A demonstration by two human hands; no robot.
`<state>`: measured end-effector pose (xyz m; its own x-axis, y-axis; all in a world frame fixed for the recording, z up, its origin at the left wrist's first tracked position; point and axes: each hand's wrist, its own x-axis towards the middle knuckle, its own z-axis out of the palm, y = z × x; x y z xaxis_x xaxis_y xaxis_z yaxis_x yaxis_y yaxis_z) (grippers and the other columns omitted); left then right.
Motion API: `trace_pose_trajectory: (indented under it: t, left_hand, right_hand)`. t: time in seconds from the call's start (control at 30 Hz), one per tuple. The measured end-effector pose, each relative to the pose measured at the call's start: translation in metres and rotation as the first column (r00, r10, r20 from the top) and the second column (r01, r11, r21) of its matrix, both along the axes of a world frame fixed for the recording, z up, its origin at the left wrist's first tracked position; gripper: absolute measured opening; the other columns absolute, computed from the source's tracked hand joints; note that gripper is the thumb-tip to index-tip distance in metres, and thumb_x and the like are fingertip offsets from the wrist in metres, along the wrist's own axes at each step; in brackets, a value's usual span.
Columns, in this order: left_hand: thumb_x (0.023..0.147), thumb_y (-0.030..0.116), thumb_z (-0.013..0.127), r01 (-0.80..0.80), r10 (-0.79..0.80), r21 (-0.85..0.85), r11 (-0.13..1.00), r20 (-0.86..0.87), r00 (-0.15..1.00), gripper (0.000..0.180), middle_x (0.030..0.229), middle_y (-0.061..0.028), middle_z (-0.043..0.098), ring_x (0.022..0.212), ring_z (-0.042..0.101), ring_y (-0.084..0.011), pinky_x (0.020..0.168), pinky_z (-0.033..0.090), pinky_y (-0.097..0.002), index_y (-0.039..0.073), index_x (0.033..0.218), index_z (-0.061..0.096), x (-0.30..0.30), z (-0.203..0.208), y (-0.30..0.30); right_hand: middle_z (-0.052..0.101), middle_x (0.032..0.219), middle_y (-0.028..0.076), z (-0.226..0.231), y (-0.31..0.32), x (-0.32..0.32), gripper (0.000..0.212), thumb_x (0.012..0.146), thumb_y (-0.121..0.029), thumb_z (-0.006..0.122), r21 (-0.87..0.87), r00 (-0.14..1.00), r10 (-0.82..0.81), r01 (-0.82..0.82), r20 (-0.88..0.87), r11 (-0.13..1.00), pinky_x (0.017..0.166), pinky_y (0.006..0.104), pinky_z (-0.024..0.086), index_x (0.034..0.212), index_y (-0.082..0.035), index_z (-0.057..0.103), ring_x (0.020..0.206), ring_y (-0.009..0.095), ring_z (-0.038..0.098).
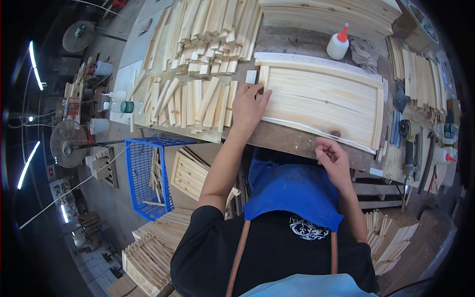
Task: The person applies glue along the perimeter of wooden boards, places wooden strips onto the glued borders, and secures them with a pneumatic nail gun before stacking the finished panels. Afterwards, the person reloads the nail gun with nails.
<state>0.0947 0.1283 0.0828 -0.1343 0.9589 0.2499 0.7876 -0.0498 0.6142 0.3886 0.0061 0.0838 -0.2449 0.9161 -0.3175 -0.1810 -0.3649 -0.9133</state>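
Observation:
A flat wooden panel (319, 106) lies on the workbench in front of me, with wooden strips along its left, far and right edges. Along its near edge runs a white line of glue (316, 130). My left hand (249, 109) is at the panel's left edge, thumb and fingers closed about the near end of the left wooden strip (264, 76); the fingertips are partly hidden. Just off the panel's near edge, toward its right end, hovers my right hand (335, 161). Its fingers are loosely bent, thumb apart from them, and I see nothing held.
Loose short wooden strips (198, 104) lie left of the panel, below a larger stack (208, 29). Beyond the panel stand a red-capped glue bottle (338, 45) and a crumpled rag (364, 55). A power tool (408, 148) lies right. A blue crate (148, 178) sits on the floor.

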Motion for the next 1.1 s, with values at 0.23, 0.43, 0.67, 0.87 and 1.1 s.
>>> trace_pose_trajectory:
  t: [0.23,0.43,0.67,0.87,1.1]
  left_hand:
    - [0.090,0.030,0.080,-0.095,0.131,0.286,0.953,-0.107,0.986,0.031,0.101,-0.0141,0.071,0.085,0.067,-0.0290,0.078,0.053,-0.0409,0.004,0.105,0.075,-0.053,0.016,0.098]
    - [0.087,0.031,0.080,0.001,0.191,0.372,0.928,-0.480,0.856,0.035,0.102,-0.0165,0.069,0.099,0.067,-0.0342,0.089,0.055,-0.0428,0.003,0.106,0.073,-0.066,0.068,0.191]
    - [0.091,0.035,0.072,-0.148,0.001,-0.163,0.975,-0.667,0.745,0.046,0.112,-0.0293,0.072,0.104,0.072,-0.0436,0.092,0.059,-0.0499,-0.003,0.117,0.071,-0.065,0.065,0.262]
    - [0.092,0.037,0.066,-0.268,0.203,-0.117,0.956,-0.397,0.895,0.046,0.115,-0.0338,0.071,0.110,0.069,-0.0487,0.094,0.056,-0.0528,-0.006,0.108,0.072,-0.047,0.080,0.256]
    - [0.107,0.024,0.059,-0.323,0.301,0.153,0.934,0.150,0.942,0.037,0.104,-0.0172,0.072,0.096,0.066,-0.0217,0.084,0.052,-0.0351,-0.009,0.124,0.063,-0.100,0.061,0.067]
  right_hand:
    - [0.065,0.102,-0.002,0.014,-0.011,-0.001,0.034,0.099,-0.007,0.071,-0.005,0.997,0.021,-0.021,0.078,1.000,0.079,0.0198,0.049,0.132,0.000,0.065,0.089,0.004,0.059]
    - [0.066,0.100,-0.002,0.019,-0.021,0.003,0.033,0.099,-0.008,0.072,0.018,0.992,0.018,-0.021,0.122,1.000,0.078,0.0205,0.051,0.130,-0.001,0.067,0.087,0.004,0.060]
    - [0.068,0.101,0.000,0.024,-0.026,0.015,0.032,0.098,-0.009,0.072,0.021,0.988,0.003,-0.006,0.152,1.000,0.078,0.0220,0.052,0.129,-0.001,0.067,0.087,0.005,0.062]
    - [0.069,0.097,0.000,0.015,-0.011,0.026,0.032,0.097,-0.010,0.073,0.035,0.982,-0.006,-0.001,0.190,0.999,0.076,0.0225,0.052,0.128,-0.002,0.067,0.084,0.006,0.062]
    - [0.069,0.096,0.000,-0.002,0.011,0.032,0.033,0.097,-0.011,0.073,0.020,0.965,0.096,-0.104,0.244,0.994,0.077,0.0233,0.052,0.128,-0.002,0.067,0.083,0.006,0.062]
